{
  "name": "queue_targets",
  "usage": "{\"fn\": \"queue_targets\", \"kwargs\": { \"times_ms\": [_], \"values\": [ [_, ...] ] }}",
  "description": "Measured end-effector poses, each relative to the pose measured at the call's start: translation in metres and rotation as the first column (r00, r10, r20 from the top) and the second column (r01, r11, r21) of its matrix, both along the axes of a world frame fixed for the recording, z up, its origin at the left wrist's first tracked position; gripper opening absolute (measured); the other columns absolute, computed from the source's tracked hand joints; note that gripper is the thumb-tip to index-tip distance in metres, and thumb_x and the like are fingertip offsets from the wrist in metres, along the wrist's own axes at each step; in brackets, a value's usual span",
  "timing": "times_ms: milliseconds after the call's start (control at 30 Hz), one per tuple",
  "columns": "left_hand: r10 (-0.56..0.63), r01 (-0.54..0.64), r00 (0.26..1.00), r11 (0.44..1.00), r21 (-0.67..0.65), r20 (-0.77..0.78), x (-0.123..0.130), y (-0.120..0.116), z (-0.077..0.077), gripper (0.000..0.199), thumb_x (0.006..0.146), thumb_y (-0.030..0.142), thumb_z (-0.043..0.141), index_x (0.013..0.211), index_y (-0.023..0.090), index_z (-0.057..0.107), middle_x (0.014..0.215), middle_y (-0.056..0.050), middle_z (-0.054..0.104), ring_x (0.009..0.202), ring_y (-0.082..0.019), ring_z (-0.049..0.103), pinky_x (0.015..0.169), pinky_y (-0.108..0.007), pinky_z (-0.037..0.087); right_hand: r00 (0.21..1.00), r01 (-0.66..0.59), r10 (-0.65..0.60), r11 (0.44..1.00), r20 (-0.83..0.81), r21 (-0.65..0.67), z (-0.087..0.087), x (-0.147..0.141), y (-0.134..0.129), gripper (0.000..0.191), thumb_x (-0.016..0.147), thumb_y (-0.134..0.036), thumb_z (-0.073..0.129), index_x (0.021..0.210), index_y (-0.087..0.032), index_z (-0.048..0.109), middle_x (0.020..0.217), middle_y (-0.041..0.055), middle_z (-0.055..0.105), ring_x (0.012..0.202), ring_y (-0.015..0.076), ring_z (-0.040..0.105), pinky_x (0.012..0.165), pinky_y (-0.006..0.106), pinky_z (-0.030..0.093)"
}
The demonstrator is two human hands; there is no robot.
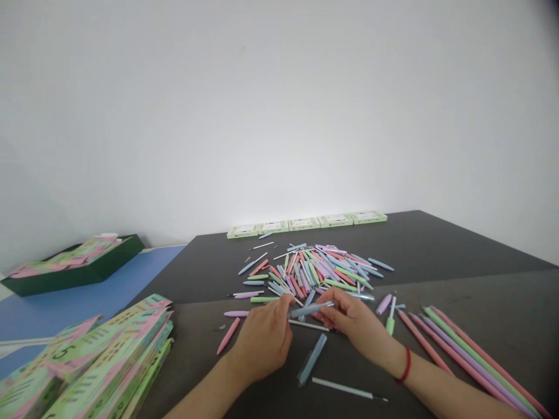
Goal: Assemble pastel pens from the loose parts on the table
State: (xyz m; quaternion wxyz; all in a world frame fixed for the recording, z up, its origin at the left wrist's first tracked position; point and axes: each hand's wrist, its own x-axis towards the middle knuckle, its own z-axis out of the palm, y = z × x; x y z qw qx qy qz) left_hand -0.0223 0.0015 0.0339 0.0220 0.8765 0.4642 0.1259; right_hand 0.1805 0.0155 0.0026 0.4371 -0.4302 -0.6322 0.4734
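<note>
Both hands, left and right, pinch one slim, smooth pale-blue pen between them over the matte black desk, just in front of a loose heap of pastel tubular pen parts, pointed coloured barrels mixed with thin white refills.

Five flat white-and-green printed boxes lie in a row, end to end, along the far edge of the black tabletop, just beside the plain white wall. Near its near left corner, pink, green and teal printed cartons lie stacked and overlapping, one marked with a black "5". Beyond the left edge spreads a blue tabletop, crossed by a pale strip. Toward its far edge sits a dark green open tray of pink and green printed packets
</note>
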Motion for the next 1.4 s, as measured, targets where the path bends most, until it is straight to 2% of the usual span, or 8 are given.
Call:
{"fn": "queue_targets", "kwargs": {
  "times_ms": [167, 300, 433, 600, 800, 1067, 1233, 1400],
  "values": [
    [0.007, -0.004, 0.999, 0.997, -0.077, 0.047, 0.000, -0.001, -0.001, 0.029, 0.084, 0.009, 0.038, 0.110, 0.020, 0.037, 0.101, -0.009, 0.065, 0.089, -0.025, 0.063, 0.076, -0.036, 0.042, 0.999, 0.020, -0.021, 1.000, 0.037, 0.014, 0.003, 0.001, -0.002, 0.006, 0.082, -0.026, 0.059, 0.080, -0.021, 0.060, 0.064, -0.0013, 0.062, 0.060, 0.0159, 0.056, 0.056, 0.026, 0.039],
    [0.021, -0.019, 1.000, 0.993, -0.115, 0.013, 0.001, -0.002, 0.000, 0.026, 0.084, 0.009, 0.038, 0.108, 0.019, 0.038, 0.100, -0.010, 0.065, 0.088, -0.025, 0.063, 0.075, -0.035, 0.042, 0.994, 0.021, -0.032, 0.995, 0.109, 0.098, -0.002, 0.002, -0.002, 0.003, 0.080, -0.024, 0.061, 0.081, -0.021, 0.063, 0.064, -0.0013, 0.063, 0.060, 0.0163, 0.058, 0.057, 0.026, 0.040],
    [0.003, -0.005, 1.000, 0.990, -0.141, -0.015, 0.002, 0.000, -0.002, 0.023, 0.084, 0.009, 0.038, 0.105, 0.019, 0.039, 0.096, -0.010, 0.065, 0.085, -0.024, 0.062, 0.072, -0.033, 0.042, 0.989, 0.008, -0.025, 0.993, 0.147, 0.117, -0.007, 0.003, -0.001, 0.005, 0.081, -0.023, 0.060, 0.083, -0.021, 0.064, 0.068, 0.0000, 0.066, 0.062, 0.0165, 0.059, 0.058, 0.026, 0.042],
    [0.007, -0.007, 1.000, 0.983, -0.181, -0.002, 0.001, 0.001, -0.007, 0.019, 0.084, 0.009, 0.038, 0.101, 0.019, 0.041, 0.092, -0.007, 0.065, 0.082, -0.023, 0.062, 0.072, -0.032, 0.042, 0.998, -0.022, 0.020, 0.999, 0.057, 0.036, -0.011, 0.002, 0.000, 0.007, 0.081, -0.026, 0.061, 0.082, -0.020, 0.063, 0.062, -0.0010, 0.065, 0.058, 0.0156, 0.060, 0.055, 0.026, 0.044],
    [0.000, 0.011, 0.999, 0.979, -0.203, 0.052, 0.000, 0.001, -0.009, 0.023, 0.084, 0.008, 0.038, 0.104, 0.019, 0.042, 0.093, -0.008, 0.065, 0.088, -0.023, 0.062, 0.077, -0.032, 0.042, 0.997, -0.069, 0.066, 0.996, -0.046, -0.059, -0.014, -0.002, -0.001, 0.012, 0.081, -0.031, 0.060, 0.083, -0.019, 0.059, 0.070, 0.0004, 0.067, 0.059, 0.0153, 0.062, 0.053, 0.025, 0.046],
    [-0.001, 0.017, 0.998, 0.968, -0.252, 0.063, 0.003, -0.002, -0.012, 0.025, 0.083, 0.007, 0.039, 0.104, 0.020, 0.044, 0.091, -0.006, 0.065, 0.085, -0.022, 0.063, 0.073, -0.030, 0.042, 0.990, -0.042, 0.028, 0.994, 0.135, 0.096, -0.005, 0.000, -0.007, 0.006, 0.083, -0.023, 0.056, 0.084, -0.020, 0.061, 0.070, 0.0010, 0.066, 0.067, 0.0173, 0.062, 0.063, 0.028, 0.047],
    [0.008, 0.009, 0.998, 0.970, -0.242, 0.070, 0.003, -0.003, -0.014, 0.023, 0.083, 0.007, 0.039, 0.100, 0.020, 0.044, 0.092, -0.006, 0.065, 0.084, -0.023, 0.062, 0.073, -0.031, 0.041, 0.994, -0.062, 0.060, 0.998, 0.091, 0.019, -0.005, 0.000, -0.006, 0.005, 0.082, -0.024, 0.057, 0.080, -0.020, 0.059, 0.069, 0.0004, 0.065, 0.063, 0.0162, 0.062, 0.060, 0.027, 0.047],
    [0.024, -0.010, 0.998, 0.974, -0.228, 0.060, 0.003, -0.003, -0.015, 0.023, 0.082, 0.006, 0.038, 0.099, 0.020, 0.044, 0.092, -0.006, 0.065, 0.085, -0.023, 0.062, 0.073, -0.031, 0.040, 0.997, -0.073, 0.074, 0.990, 0.000, -0.120, -0.013, -0.005, -0.004, 0.009, 0.079, -0.027, 0.055, 0.076, -0.019, 0.052, 0.067, -0.0001, 0.065, 0.057, 0.0144, 0.062, 0.051, 0.025, 0.046]
  ]
}}
